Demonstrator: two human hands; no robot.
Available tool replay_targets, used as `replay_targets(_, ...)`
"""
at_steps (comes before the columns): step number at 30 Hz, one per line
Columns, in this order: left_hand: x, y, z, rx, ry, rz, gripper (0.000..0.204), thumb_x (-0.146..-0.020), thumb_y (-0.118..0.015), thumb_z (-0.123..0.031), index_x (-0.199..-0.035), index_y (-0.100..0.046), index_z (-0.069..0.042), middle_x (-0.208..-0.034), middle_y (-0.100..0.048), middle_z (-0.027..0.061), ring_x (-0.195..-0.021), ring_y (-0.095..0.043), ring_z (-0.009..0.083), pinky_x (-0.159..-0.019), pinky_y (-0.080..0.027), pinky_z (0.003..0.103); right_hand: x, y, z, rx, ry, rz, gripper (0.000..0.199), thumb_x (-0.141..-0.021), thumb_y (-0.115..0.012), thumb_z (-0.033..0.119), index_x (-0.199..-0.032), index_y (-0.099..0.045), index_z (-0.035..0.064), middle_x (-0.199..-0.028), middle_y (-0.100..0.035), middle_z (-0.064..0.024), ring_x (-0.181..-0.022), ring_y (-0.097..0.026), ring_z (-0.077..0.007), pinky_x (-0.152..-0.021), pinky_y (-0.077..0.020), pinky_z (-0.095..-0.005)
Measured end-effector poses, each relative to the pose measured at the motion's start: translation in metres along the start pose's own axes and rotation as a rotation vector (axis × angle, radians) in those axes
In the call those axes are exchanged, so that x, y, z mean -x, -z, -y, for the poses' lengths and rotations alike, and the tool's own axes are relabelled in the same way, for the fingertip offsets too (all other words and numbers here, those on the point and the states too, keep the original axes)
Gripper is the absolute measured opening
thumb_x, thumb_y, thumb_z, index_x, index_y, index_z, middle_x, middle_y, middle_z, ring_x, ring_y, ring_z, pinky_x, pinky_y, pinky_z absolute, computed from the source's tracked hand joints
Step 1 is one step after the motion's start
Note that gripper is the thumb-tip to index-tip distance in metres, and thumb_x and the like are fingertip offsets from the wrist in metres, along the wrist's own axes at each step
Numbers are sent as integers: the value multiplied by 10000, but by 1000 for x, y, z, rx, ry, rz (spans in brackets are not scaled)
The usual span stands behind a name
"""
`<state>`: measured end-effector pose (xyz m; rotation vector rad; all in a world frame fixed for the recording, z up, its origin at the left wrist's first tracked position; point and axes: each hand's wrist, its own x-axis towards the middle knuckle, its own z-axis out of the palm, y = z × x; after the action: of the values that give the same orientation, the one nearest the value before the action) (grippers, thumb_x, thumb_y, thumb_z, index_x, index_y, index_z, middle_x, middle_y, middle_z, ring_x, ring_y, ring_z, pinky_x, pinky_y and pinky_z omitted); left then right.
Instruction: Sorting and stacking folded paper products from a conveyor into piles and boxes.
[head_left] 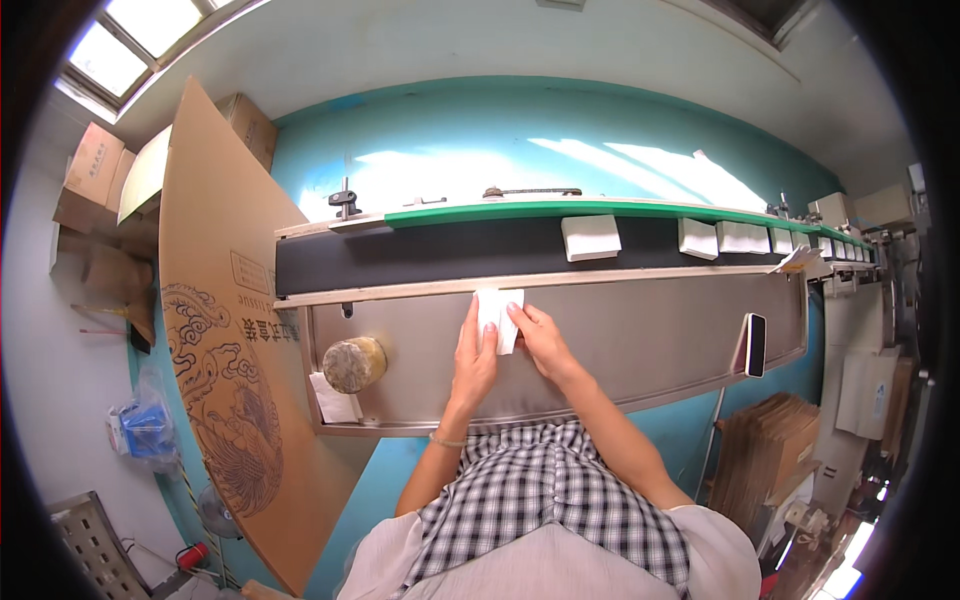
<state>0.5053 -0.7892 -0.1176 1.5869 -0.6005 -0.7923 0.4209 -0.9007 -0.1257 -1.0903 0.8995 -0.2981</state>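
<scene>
A small stack of folded white tissues [497, 305] is held between my two hands over the metal worktable [640, 335]. My left hand [474, 352] grips its left side, with the thumb lying across the front face. From the right, my right hand [541, 343] closes on the other edge, thumb near the top. Just beyond the table runs a black conveyor belt [420, 256]. On that belt, a white tissue stack [591, 239] stands slightly right of my hands, and several similar stacks [698, 239] follow farther right.
A round, worn block [355, 365] and a white paper pad [337, 398] sit at the table's left end. A phone [756, 345] leans at the right end. One large cardboard sheet [215, 330] stands on the left; flattened cartons [765, 450] are stacked at lower right.
</scene>
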Motion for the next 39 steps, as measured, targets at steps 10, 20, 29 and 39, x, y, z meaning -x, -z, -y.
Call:
replay_targets(10, 1, -1, 3, 1, -18, -18, 619, -994, -570, -192, -1522, -311, -1, -1458, -442, 203, -1330, -476, 293, -1074, -414, 386, -2, -5, -12, -27, 2, -17, 369, -1020, -578, 331, -1151, -626, -10, -1001, -670, -46, -862, -616, -106, -748, -511, -273)
replay_targets(20, -32, -8, -1, -88, 31, -32, 577, -833, -505, 47, -1402, -463, -37, -1328, -556, 212, -1239, -547, 373, -983, -459, 406, -29, 54, -14, 16, 72, -143, 260, -961, -646, 158, -1172, -612, 9, -1034, -684, -64, -885, -665, -138, -775, -551, -297)
replay_targets(29, -137, 30, 15, -912, -692, -170, 536, -725, -843, -240, -1222, -643, -211, -1391, -487, 141, -1332, -390, 338, -1050, -283, 484, 12, 84, -18, -48, 252, -427, 182, -1005, -585, 186, -1110, -605, 38, -928, -687, -38, -775, -633, -89, -641, -496, -217)
replay_targets(39, -32, -39, 37, -719, -582, -78, 536, -818, -754, -189, -1308, -562, -86, -1482, -416, 183, -1392, -352, 407, -1109, -308, 523, 54, 60, -56, 327, 348, -488, 130, -971, -603, 101, -1058, -651, 18, -894, -693, -35, -772, -631, -83, -721, -526, -241)
